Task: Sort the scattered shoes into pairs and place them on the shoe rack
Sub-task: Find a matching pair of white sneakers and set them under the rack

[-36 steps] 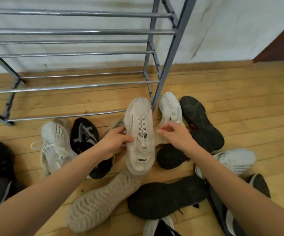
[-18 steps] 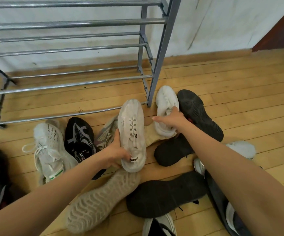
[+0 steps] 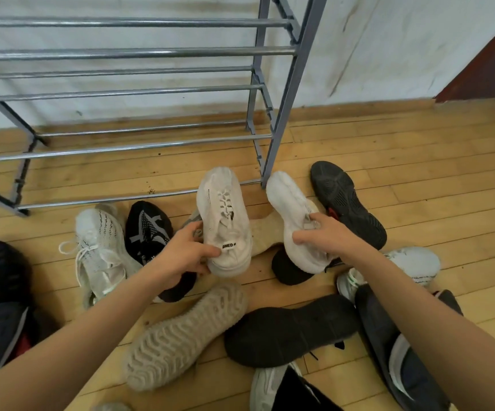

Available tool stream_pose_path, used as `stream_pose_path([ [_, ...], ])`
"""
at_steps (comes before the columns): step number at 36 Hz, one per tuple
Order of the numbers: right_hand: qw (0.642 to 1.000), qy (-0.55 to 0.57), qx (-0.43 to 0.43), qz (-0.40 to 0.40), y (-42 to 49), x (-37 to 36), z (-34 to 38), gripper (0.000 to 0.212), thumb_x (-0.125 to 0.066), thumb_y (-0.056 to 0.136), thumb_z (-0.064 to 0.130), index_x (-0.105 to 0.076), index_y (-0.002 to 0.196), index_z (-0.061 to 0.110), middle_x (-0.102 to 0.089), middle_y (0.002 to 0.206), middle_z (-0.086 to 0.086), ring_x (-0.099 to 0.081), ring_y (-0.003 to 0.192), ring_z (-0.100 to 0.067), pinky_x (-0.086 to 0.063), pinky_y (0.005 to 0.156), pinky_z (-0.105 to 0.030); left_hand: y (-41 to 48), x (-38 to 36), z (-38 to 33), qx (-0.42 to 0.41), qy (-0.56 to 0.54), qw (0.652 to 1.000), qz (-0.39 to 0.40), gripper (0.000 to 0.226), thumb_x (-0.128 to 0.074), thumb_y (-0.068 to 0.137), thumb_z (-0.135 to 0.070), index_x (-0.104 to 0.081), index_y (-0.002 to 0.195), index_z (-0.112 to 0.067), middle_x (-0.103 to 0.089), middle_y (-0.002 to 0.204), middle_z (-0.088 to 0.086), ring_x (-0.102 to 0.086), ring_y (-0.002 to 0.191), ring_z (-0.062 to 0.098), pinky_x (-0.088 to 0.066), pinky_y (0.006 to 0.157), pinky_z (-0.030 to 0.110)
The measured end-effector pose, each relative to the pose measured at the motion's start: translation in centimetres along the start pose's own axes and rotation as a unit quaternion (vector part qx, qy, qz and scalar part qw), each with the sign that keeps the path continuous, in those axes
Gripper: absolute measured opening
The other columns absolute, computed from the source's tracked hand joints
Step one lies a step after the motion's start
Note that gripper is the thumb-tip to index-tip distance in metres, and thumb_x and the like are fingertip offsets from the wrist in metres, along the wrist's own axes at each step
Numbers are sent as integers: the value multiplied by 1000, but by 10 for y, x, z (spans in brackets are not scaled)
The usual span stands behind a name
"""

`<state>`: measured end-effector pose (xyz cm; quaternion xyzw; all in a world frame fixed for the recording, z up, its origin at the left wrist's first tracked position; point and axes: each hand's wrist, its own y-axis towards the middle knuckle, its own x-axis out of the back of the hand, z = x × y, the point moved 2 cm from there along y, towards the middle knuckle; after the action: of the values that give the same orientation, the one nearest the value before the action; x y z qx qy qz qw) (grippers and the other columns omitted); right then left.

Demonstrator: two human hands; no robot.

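Now the left hand [image 3: 181,253] holds a laced white shoe [image 3: 225,221] by its heel. The thumb lies on top by the little black tag, and the fingers curl round the side. The right hand [image 3: 326,235] grips a second white shoe [image 3: 296,215] near its back, with the fingers curled over the top edge. Both shoes point their toes at the shoe rack [image 3: 281,114], which stands by the wall on the wooden floor [image 3: 418,173]. The toe of the second white shoe is just beside the rack's front leg. More shoes lie around the hands. A speckled white shoe [image 3: 101,250] and a black patterned shoe [image 3: 148,229] lie side by side on the left. A tan shoe [image 3: 181,336] and a big black shoe [image 3: 287,330] lie with their soles up, near the arms.
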<state>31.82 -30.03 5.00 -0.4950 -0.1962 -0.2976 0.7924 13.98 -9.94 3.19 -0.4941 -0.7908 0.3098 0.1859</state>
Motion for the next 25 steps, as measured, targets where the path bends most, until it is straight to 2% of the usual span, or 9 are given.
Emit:
stream_pose_path([
  [3,999,-26,18,33,-21,-2,5,83,-67,74,41,-30,146,25,-43,138,-4,-47,106,-20,-43,76,-29,-6,7,-3,7,-25,1000,-3,67,-66,82,1,-38,140,-17,-59,126,5,-63,101,25,-60,65,37],
  [5,998,-30,38,40,-30,-7,14,81,-69,74,41,-32,145,27,-44,139,-2,-47,108,-19,-43,77,-28,-9,13,-4,5,-42,999,-4,62,-66,82,1,-42,137,-16,-59,126,5,-62,105,27,-60,65,37],
  [8,997,-10,68,46,-37,-17,36,79,-68,77,38,-32,147,27,-42,142,-1,-45,108,-16,-41,82,-27,-13,25,-5,-1,-68,998,-16,50,-65,83,2,-49,126,-17,-62,122,5,-65,101,24,-60,67,37],
  [12,993,-5,110,38,-34,-33,74,82,-68,79,41,-26,149,26,-36,150,0,-44,126,-22,-39,84,-29,-16,52,-10,-23,-49,996,-71,62,-66,82,-1,-44,138,-17,-63,119,6,-63,105,26,-58,73,39],
  [16,988,-15,151,36,-26,-50,118,81,-67,81,41,-25,149,27,-31,153,2,-40,133,-23,-42,90,-33,-21,85,-17,-38,-69,991,-103,51,-65,84,-3,-50,130,-16,-66,110,1,-66,97,22,-58,73,37],
  [21,984,-55,168,36,-11,-72,169,81,-65,81,46,-25,149,32,-39,149,0,-49,122,-26,-43,79,-32,-26,131,-19,-71,-55,983,-158,35,-58,89,-2,-50,116,-22,-64,96,-4,-64,83,15,-58,61,29],
  [25,979,-65,189,39,4,-95,210,82,-66,80,44,-26,149,27,-40,148,-4,-51,118,-26,-42,78,-30,-23,172,-13,-64,-61,974,-207,41,-54,93,-6,-43,132,-13,-58,119,11,-61,90,21,-58,59,29],
])
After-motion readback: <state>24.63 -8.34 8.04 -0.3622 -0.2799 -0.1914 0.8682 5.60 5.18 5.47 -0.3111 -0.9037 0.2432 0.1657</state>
